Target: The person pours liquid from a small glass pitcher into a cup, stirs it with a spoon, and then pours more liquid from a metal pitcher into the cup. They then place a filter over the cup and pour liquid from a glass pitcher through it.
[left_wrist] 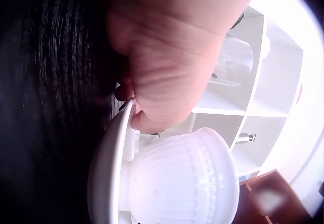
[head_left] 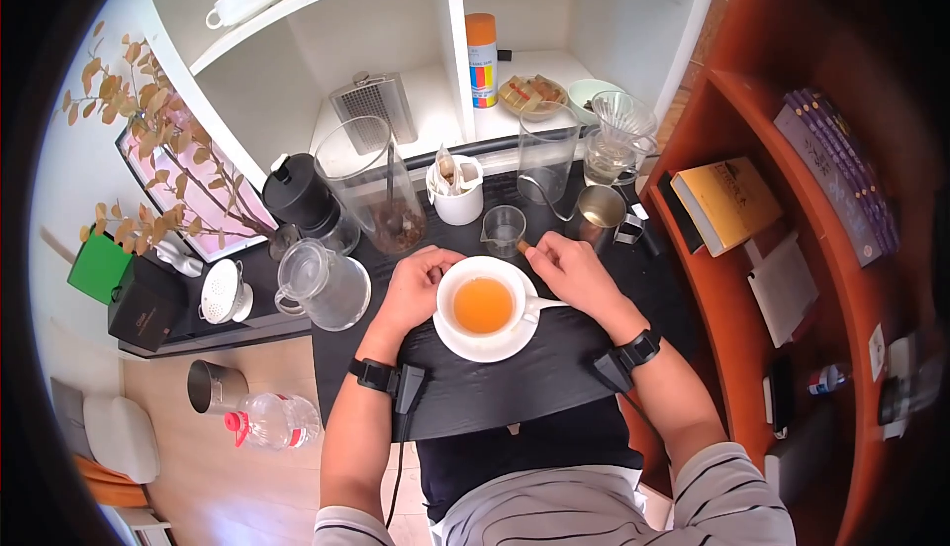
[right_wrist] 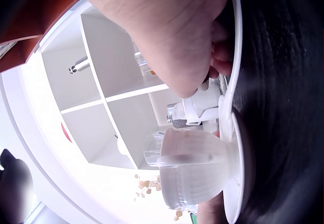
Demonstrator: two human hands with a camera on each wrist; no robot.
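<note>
Teacup point(head_left: 483, 305) on saucer point(head_left: 485, 351) between hands, left hand point(head_left: 414, 292) pinching rim, right hand point(head_left: 582, 279) curled alongside, hold unclear

The dark, wood-grained counter point(head_left: 465, 402) before me bears a round white saucer point(head_left: 483, 354) near my edge. To my left I see a lidded clear glass jug point(head_left: 325, 289) and a tall clear glass vessel point(head_left: 394, 217) with brown bits at its bottom. Farther back stand a white cup of packets point(head_left: 457, 207), a small clear glass beaker point(head_left: 504, 229) and, to my right, a round metal cup point(head_left: 601, 213)
</note>
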